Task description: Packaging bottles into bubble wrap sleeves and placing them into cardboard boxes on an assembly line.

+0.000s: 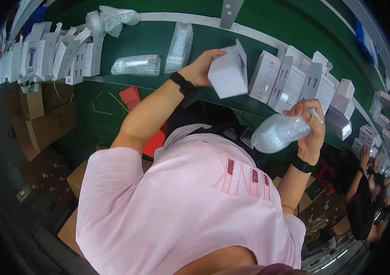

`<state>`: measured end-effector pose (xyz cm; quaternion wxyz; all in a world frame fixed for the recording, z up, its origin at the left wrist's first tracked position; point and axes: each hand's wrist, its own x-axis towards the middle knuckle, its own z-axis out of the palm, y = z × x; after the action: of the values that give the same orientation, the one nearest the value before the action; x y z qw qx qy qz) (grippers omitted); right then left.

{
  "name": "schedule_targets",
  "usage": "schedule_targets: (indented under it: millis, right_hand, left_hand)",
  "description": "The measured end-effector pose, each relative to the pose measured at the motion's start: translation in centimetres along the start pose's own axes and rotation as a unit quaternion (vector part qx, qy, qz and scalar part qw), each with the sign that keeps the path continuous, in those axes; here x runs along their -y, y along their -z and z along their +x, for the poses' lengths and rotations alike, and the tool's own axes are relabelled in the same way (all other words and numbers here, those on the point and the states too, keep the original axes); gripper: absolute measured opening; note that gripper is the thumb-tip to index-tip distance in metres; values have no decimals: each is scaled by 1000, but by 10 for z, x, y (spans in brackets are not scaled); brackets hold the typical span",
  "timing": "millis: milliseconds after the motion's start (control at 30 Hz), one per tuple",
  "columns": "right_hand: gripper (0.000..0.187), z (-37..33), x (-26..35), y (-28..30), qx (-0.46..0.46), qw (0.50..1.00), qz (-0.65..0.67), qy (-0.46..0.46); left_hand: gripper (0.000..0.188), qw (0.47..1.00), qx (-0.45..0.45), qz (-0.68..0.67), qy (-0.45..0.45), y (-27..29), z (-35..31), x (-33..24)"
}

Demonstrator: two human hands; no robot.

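- Two hands are occupied: the left hand [199, 71] grasps a white box [227, 75], the right hand [313, 130] a bubble-wrapped bundle [276, 133].
- Left hand: wrapped around the box's left side, a digit along its upper edge; the box partly hides the grip.
- Right hand: fingers bent around the bundle's narrower end, with the fat end pointing left, toward the body.
- The box is held tilted over the near edge of the desk [153, 40], just beside a row of upright boxes [291, 85]; whether it touches them I cannot tell. A flap stands up at its far end, but its inside is out of view.
- The bundle is held clear of the desk, nearer the body than the box and apart from it.
- On the desk, two wrapped packs [136, 65] lie left of the box; farther left stand cartons [32, 55], several with raised flaps.
- Step in hand, as I judge it: readying one box and one bundle together, the two not yet joined.
- Joining them would call for a steady left hand, the box's mouth turned toward the bundle and its flap kept aside, and the right hand lining up the bundle without squashing the wrap.
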<state>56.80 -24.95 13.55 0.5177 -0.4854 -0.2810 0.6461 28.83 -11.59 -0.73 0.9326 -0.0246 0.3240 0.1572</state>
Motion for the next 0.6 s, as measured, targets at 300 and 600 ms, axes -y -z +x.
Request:
schedule_targets:
  millis: [300,600]
  right_hand:
    - [21,10,22,21,11,991,129,-31]
    - [24,12,115,-42,-207,921,143,296]
  left_hand:
    - [51,975,142,-163,54,7,-44,40]
    - [86,605,-120,697,-365,-85,-122,67]
